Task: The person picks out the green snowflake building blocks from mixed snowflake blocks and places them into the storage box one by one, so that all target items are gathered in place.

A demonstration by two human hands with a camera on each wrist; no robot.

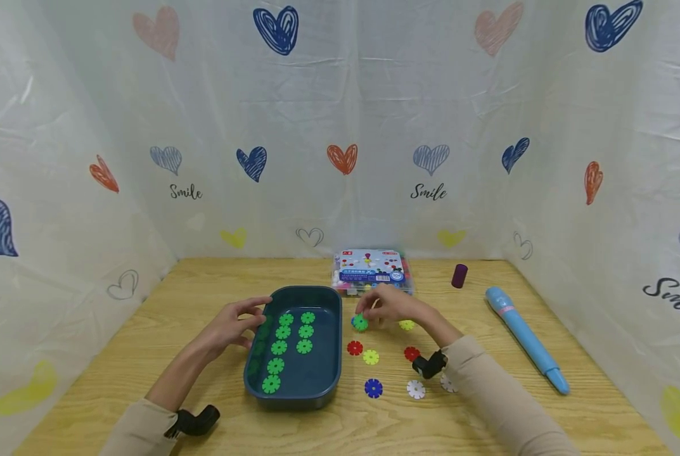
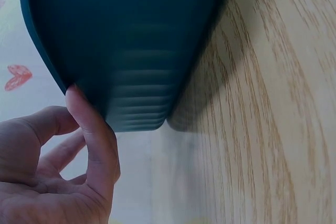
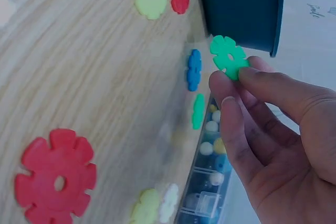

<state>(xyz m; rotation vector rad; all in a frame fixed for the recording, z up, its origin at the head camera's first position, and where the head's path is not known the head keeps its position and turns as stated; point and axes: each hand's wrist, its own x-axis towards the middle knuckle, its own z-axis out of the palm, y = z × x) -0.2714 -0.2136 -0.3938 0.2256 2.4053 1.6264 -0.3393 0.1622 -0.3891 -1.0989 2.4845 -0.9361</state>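
Observation:
My right hand [image 1: 388,304] pinches a green notched flower-shaped disc [image 3: 227,56] between thumb and fingertips, just right of the dark teal tray [image 1: 321,380]. In the right wrist view a blue disc [image 3: 194,70] and another green disc [image 3: 198,111] lie on the table near that hand. Inside the tray several green discs [image 1: 279,347] lie flat in two columns, the left one longer. At the tray's far left rim my left hand [image 1: 228,326] touches the edge with its fingertips, its fingers loosely bent. Its contact with the rim also shows in the left wrist view.
Red [image 1: 355,348], yellow [image 1: 371,357], blue [image 1: 373,388] and white discs [image 1: 416,389] lie scattered right of the tray. Behind them stands a clear compartment box [image 1: 372,269] with a printed label. Farther right are a purple cylinder [image 1: 459,276] and a long light-blue tube [image 1: 528,339].

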